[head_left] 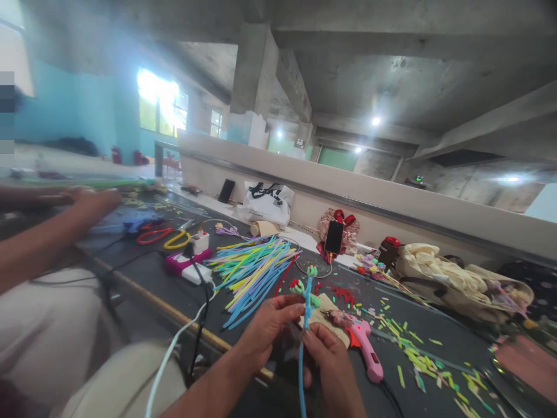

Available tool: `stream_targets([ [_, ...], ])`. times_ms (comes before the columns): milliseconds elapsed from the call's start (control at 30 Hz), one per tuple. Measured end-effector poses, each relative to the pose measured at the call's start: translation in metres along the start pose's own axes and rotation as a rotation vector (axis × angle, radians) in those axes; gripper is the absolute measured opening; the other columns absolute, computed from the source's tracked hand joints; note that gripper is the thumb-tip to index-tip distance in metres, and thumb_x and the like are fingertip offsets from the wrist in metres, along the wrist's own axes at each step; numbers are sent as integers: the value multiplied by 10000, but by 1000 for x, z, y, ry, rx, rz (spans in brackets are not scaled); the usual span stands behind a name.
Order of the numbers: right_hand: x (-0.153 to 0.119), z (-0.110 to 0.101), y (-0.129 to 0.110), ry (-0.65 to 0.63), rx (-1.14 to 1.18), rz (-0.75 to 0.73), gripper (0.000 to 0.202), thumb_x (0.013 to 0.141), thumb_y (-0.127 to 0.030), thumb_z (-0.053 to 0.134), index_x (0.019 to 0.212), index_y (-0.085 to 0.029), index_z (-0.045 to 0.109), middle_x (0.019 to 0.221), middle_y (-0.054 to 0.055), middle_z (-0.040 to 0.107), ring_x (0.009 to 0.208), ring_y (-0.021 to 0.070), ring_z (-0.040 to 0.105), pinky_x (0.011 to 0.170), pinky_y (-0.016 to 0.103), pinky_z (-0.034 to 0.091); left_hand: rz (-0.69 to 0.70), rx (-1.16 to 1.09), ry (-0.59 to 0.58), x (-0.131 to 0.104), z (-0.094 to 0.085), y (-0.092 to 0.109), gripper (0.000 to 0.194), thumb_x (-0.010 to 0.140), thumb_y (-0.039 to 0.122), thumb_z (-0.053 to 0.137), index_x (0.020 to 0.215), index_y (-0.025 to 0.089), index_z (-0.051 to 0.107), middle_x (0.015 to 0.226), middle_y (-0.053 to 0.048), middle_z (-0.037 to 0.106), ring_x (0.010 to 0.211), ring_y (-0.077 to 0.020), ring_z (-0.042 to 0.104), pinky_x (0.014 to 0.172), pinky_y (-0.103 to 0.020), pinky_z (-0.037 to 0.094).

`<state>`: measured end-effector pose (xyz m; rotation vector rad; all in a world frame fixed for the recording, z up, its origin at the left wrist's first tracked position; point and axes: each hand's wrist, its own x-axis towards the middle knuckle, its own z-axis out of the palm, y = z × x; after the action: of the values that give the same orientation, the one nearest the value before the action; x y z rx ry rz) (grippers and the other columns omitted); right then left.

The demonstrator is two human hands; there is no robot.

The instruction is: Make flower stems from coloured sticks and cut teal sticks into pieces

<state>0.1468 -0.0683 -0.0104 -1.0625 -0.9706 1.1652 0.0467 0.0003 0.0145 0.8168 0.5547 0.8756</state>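
Note:
My left hand [272, 325] pinches a blue pipe cleaner [301, 371] near its upper part, where the blue looks wound into a knot. A small green curled tip with a touch of red [312, 271] tops the stem. Lower down, my right hand [326, 351] has thumb and fingers closed on the same stem, its free end hanging below. Just behind my hands are red and green curled pieces [300, 286] and a beige pad [326, 313]. A pink glue gun [368, 351] lies right of my right hand, its nozzle pointing left.
A bundle of coloured pipe cleaners [256, 273] lies left of centre, beside a purple-and-white power strip [189, 267] with cables. Green and yellow scraps [413, 354] are scattered at right. A phone [334, 237] leans against a patterned bag. Another person's arm [56, 232] reaches in from the left.

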Motion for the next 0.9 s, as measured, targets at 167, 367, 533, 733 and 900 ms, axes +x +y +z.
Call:
stream_targets([
  [167, 1, 3, 3, -97, 66, 58, 313, 653, -423, 598, 584, -145, 472, 405, -49, 491, 253, 27, 355, 281, 137, 213, 64, -74, -26, 5, -6, 0, 197, 502, 187, 732, 651, 137, 613, 541, 34, 574, 456, -55, 482, 432, -157, 328],
  [367, -2, 6, 0, -209, 107, 126, 325, 631, -427, 609, 558, -133, 492, 380, -35, 501, 228, 26, 351, 265, 133, 194, -60, -127, -139, 1, -9, 4, 200, 490, 193, 734, 619, 103, 611, 445, 56, 495, 366, -15, 379, 385, -143, 272],
  [533, -5, 5, 1, -173, 132, 148, 316, 607, -412, 635, 555, -133, 496, 385, -25, 516, 242, 29, 355, 275, 134, 187, -78, -140, -209, 0, -13, 11, 260, 440, 226, 753, 604, 80, 613, 404, 70, 440, 350, -3, 335, 357, -132, 220],
  [733, -5, 5, 3, -98, 113, 106, 332, 579, -419, 658, 526, -134, 496, 394, -15, 519, 296, 35, 371, 315, 136, 210, -36, -155, -209, -3, -11, 14, 248, 433, 195, 754, 608, 90, 614, 462, 47, 509, 388, -16, 408, 383, -133, 272],
  [900, -3, 5, 6, -97, 154, 126, 332, 561, -410, 676, 520, -134, 495, 384, -22, 506, 297, 31, 364, 329, 137, 211, -11, -158, -168, -2, -11, 13, 204, 445, 183, 753, 527, 102, 585, 404, 52, 498, 351, -17, 394, 361, -141, 259],
])
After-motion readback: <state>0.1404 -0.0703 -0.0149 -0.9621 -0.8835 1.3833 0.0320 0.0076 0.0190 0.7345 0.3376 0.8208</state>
